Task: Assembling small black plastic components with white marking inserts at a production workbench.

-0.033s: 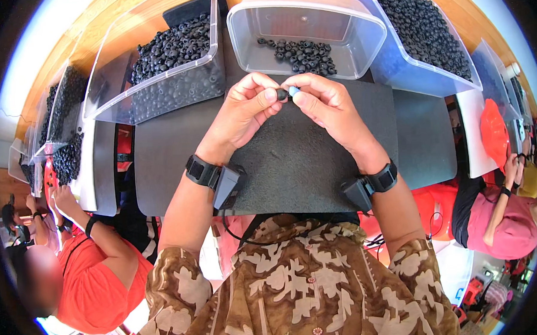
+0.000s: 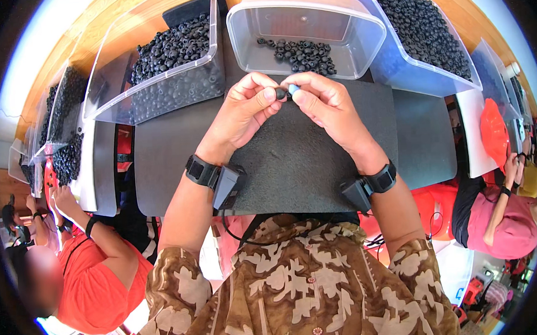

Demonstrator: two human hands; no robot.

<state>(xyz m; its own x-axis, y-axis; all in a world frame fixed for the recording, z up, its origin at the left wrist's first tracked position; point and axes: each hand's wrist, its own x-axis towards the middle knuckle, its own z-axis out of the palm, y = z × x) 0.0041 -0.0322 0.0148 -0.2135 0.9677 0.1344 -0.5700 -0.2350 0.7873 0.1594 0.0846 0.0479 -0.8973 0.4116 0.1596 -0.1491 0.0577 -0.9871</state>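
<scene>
Pinching narrowly with both hands above the far edge of the dark, rough-topped desk (image 2: 292, 160), I hold the work just in front of the middle bin. My left hand (image 2: 248, 111) grips a small, round black piece (image 2: 281, 93) between thumb and fingers; my right hand (image 2: 324, 99) is closed narrowly on a small light blue piece (image 2: 294, 89), its exact kind hidden by my fingertips. The two pieces sit side by side; I cannot tell whether they touch. To do this well, I would steady the black piece with the left grip, let the right do the fine turning, press lightly, and tilt the thumbs aside so the meeting point shows.

Along the far edge stand a clear plastic bin (image 2: 359, 38) with a small heap of black ring-like pieces (image 2: 304, 57), a fuller clear bin (image 2: 116, 107) toward the far left corner, and a bluish translucent bin (image 2: 396, 69) toward the far right, also piled with black pieces. The middle bin's rim is close to my knuckles, so a careless push could knock it. The boxy black wrist units (image 2: 229, 186) jut inward over the desk, and a thin black cable (image 2: 225, 225) hangs past the near edge; it could snag.
</scene>
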